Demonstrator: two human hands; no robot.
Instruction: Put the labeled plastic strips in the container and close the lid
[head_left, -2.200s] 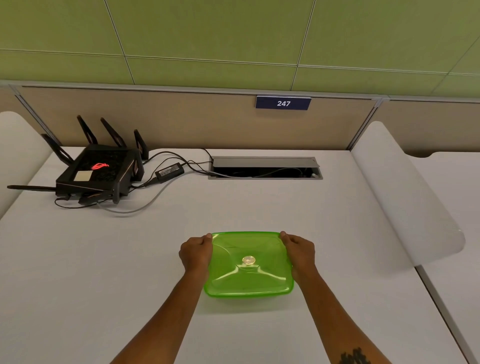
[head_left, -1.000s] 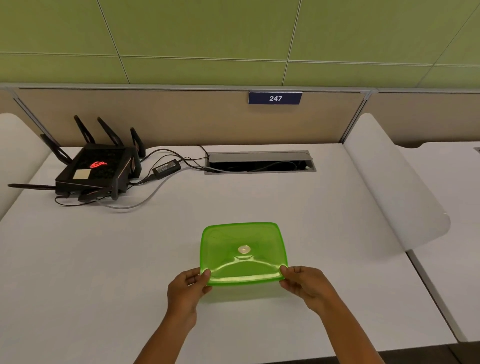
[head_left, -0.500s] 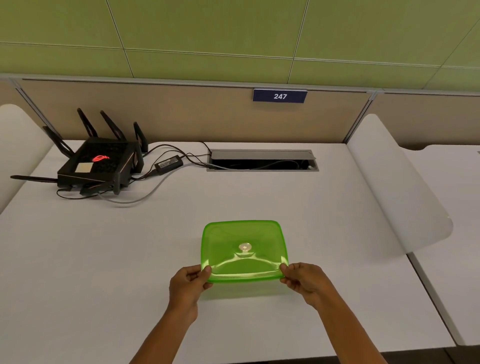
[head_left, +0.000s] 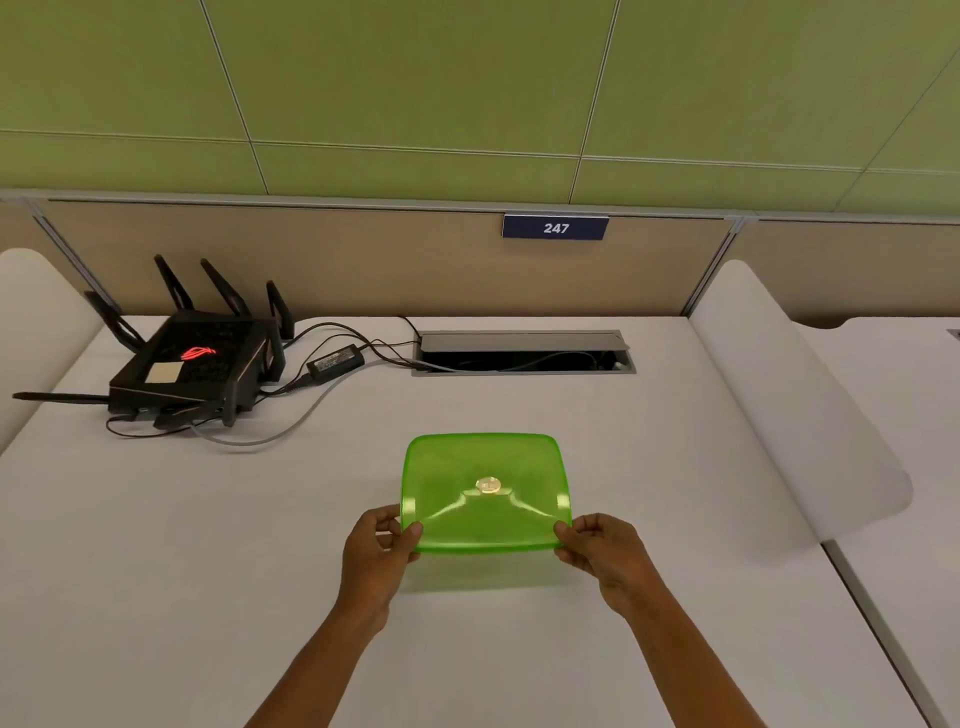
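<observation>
Both hands pinch green lid (head_left: 483, 493) over white desk (head_left: 208, 545).

Left arm: bare forearm enters from the bottom edge, angled up and slightly rightward, wrist nearly straight. Left hand (head_left: 382, 558): back toward the camera, thumb on top, fingers curled beneath, pinching the near left corner of the lid (head_left: 485, 493).

Right arm: bare forearm enters from the bottom right, angled up and leftward, wrist slightly bent. Right hand (head_left: 605, 553): back partly toward the camera, thumb on top, fingers folded under, pinching the near right corner of the lid.

Both hands: level with each other, well apart, palms turned inward, facing one another.
</observation>
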